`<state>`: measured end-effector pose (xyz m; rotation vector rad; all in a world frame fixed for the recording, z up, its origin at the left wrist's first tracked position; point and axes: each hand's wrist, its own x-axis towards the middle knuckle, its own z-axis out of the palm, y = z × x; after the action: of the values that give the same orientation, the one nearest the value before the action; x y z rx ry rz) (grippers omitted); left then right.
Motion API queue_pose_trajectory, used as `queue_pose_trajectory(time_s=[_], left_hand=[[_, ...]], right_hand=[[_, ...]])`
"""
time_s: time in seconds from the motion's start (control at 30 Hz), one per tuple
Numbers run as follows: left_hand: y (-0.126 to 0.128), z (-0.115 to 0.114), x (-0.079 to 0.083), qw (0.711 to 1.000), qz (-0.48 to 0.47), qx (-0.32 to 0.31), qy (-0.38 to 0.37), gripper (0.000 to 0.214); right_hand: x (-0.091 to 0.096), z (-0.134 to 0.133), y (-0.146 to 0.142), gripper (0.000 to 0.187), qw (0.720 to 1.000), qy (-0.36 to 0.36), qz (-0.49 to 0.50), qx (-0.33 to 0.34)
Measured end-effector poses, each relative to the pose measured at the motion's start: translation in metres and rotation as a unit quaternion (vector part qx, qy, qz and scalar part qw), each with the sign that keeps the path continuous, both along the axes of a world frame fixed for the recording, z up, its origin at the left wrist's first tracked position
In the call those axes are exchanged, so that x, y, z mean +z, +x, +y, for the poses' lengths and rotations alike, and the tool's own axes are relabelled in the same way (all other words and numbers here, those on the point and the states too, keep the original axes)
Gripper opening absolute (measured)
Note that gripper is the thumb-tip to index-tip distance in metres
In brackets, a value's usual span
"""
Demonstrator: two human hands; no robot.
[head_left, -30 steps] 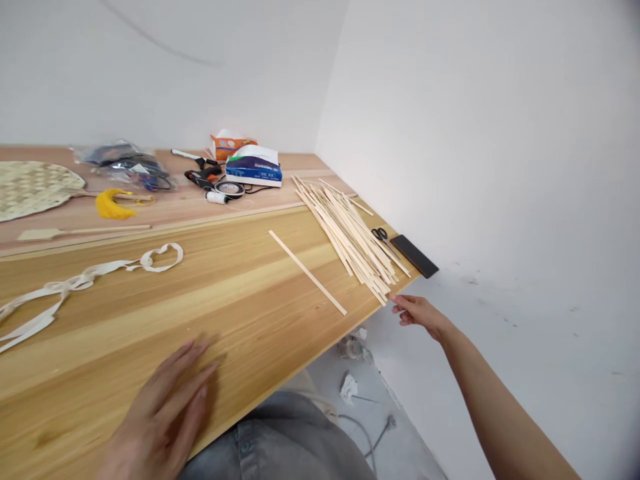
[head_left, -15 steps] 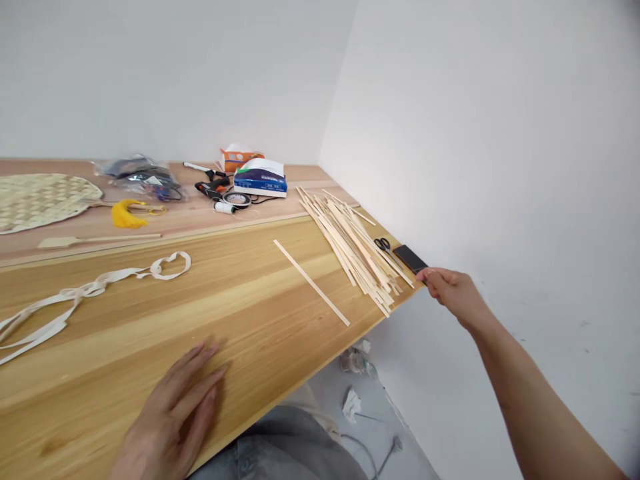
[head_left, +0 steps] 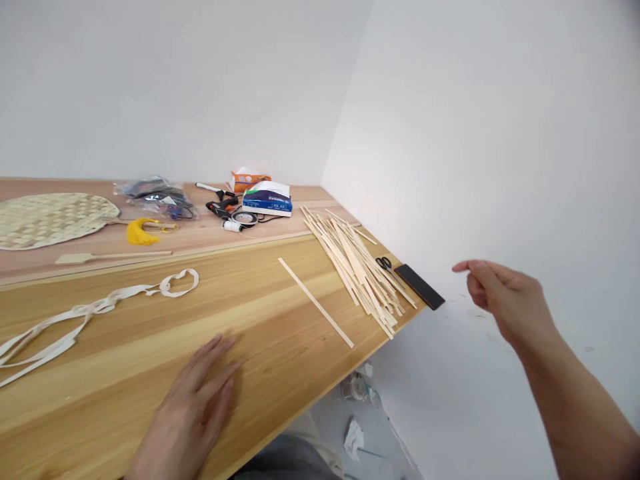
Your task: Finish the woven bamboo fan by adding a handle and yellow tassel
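Note:
My left hand lies flat on the pine tabletop, fingers spread, holding nothing. My right hand hangs in the air past the table's right edge, empty, its index finger stretched toward the white wall. Nearest to it is a black rectangular strip at the table's edge, not touched. Beside that strip lie black-handled scissors and a loose pile of thin wooden strips. One single strip rests apart, left of the pile.
At the back stand a tissue box, a glue gun and a plastic bag. A woven fan, a yellow tassel and a cream ribbon lie left. White walls close the right side. Crumpled paper lies on the floor below.
My right hand has moved right and up, away from the black strip's end it was next to. The whole view has shifted upward. My left hand stays flat on the table.

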<state>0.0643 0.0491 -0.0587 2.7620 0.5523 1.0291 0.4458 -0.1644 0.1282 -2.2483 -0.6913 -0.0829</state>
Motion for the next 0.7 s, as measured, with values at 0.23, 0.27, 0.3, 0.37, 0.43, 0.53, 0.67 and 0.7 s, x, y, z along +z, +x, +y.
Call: queue_pose_trajectory(time_s=[0.23, 0.27, 0.3, 0.37, 0.43, 0.53, 0.67, 0.7], left_hand=[[0.029, 0.024, 0.005, 0.999, -0.048, -0.004, -0.026, 0.025], [0.031, 0.026, 0.004, 0.998, -0.047, -0.005, -0.030, 0.025], [0.034, 0.027, 0.003, 0.998, -0.047, -0.005, -0.035, 0.025], [0.038, 0.027, -0.001, 0.998, -0.040, -0.001, -0.048, 0.026], [0.040, 0.025, -0.005, 0.997, -0.034, 0.010, -0.064, 0.028], [0.041, 0.022, -0.013, 0.995, -0.030, 0.032, -0.085, 0.027], [0.033, 0.025, -0.020, 0.990, -0.037, 0.053, -0.122, 0.026], [0.031, 0.027, -0.020, 0.989, -0.039, 0.051, -0.131, 0.025]], right_hand=[[-0.124, -0.107, -0.024, 0.024, 0.965, -0.247, 0.041, -0.072], [-0.131, -0.112, -0.025, 0.022, 0.961, -0.264, 0.039, -0.076], [-0.135, -0.111, -0.024, 0.021, 0.958, -0.275, 0.036, -0.077], [-0.131, -0.091, -0.016, 0.025, 0.958, -0.282, 0.019, -0.058], [-0.120, -0.048, -0.005, 0.036, 0.960, -0.276, -0.048, -0.008], [-0.107, 0.040, 0.004, 0.034, 0.958, -0.258, -0.119, 0.038], [-0.114, 0.140, 0.011, 0.036, 0.949, -0.271, -0.147, 0.070], [-0.118, 0.156, 0.015, 0.038, 0.948, -0.279, -0.139, 0.064]])
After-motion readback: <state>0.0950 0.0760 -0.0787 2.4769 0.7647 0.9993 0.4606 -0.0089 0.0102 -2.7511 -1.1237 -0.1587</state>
